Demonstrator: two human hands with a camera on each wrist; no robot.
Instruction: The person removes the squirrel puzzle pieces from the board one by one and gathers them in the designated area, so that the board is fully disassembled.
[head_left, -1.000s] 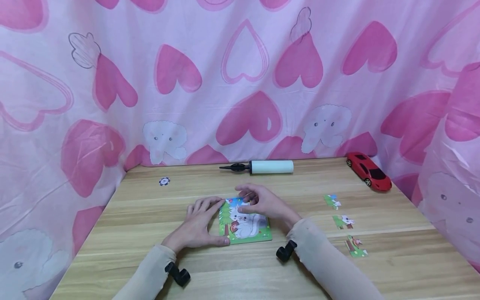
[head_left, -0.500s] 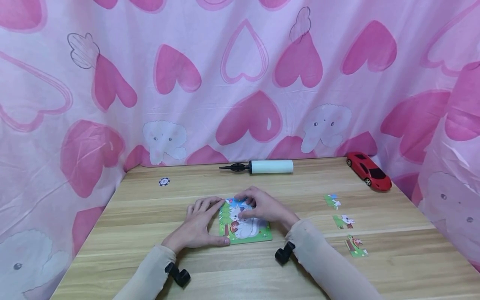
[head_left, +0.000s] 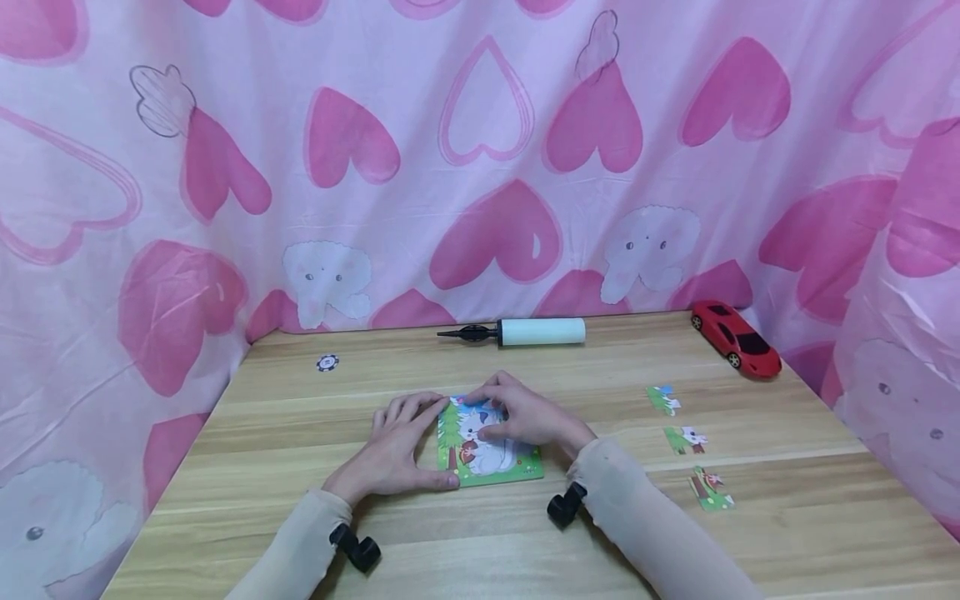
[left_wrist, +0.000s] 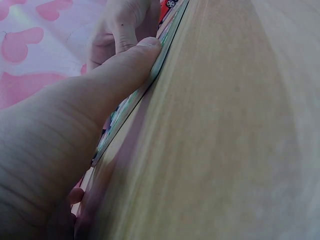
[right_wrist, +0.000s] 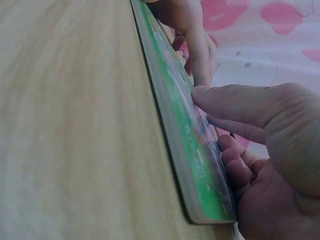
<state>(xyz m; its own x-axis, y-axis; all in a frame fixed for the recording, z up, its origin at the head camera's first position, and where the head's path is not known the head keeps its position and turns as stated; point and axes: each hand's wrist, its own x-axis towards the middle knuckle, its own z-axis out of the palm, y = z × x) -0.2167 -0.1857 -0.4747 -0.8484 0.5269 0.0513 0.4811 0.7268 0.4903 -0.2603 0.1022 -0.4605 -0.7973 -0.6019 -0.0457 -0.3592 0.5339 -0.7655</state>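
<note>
A small square picture puzzle (head_left: 491, 467), with white animals on green, lies flat on the wooden table. Along its left side my left hand (head_left: 390, 446) is spread, the thumb at the lower left corner and the index finger by the upper left one. My right hand (head_left: 528, 415) is over the upper right part and hides it; thumb and index finger touch the picture, well apart. In the right wrist view that thumb tip rests on the puzzle's face (right_wrist: 187, 130), and other fingers bend loosely by its side. The left wrist view shows the left thumb (left_wrist: 125, 65) against the near edge.
To the right lie three loose puzzle pieces: an upper piece (head_left: 660, 402), a middle piece (head_left: 681, 440) and a lower piece (head_left: 708, 490). At the back are a hand pump (head_left: 540, 332), a red toy car (head_left: 735, 340) and a poker chip (head_left: 327, 363). A pink curtain (head_left: 405, 208) hangs behind.
My right hand has come slightly lower and to the left, its index finger now down on the puzzle's upper part. The left hand has stayed in place.
</note>
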